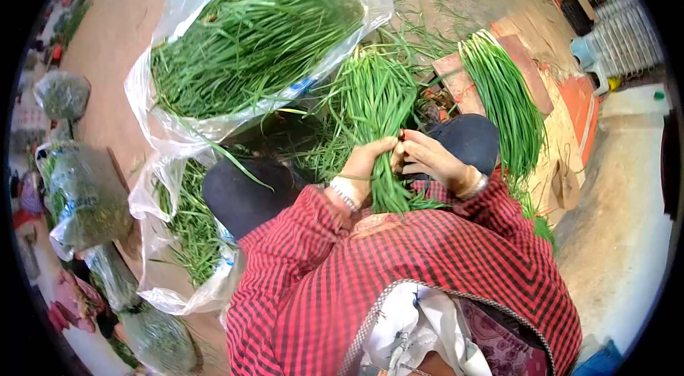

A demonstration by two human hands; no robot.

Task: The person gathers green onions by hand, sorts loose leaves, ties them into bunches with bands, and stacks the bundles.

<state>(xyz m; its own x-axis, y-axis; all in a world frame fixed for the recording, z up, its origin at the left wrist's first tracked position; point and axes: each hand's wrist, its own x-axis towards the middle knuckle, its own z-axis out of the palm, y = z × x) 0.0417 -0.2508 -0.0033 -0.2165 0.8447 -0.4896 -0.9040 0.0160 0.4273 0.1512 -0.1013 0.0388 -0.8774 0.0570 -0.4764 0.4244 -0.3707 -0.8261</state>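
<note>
A loose bunch of garlic chives (381, 95) stands upright between the knees, its lower ends near my lap. My left hand (365, 166) is closed around the bunch at its narrow middle, thumb pointing to the right. At the bunch's right edge, my right hand (436, 160) has its fingers curled in and pressed against the stems, close to the left thumb. Anything small between those fingertips is hidden. To the right, a neat bundle of chives (504, 109) lies with pale ends at the top, across a reddish-brown board (531, 70).
A big clear plastic bag (160, 70) full of chives sits front left. Below it, another open bag (153, 269) holds loose green leaves. Filled bags (89, 198) line the far left. Stacked pale trays (627, 38) stand at right, with cardboard (566, 187) on the floor.
</note>
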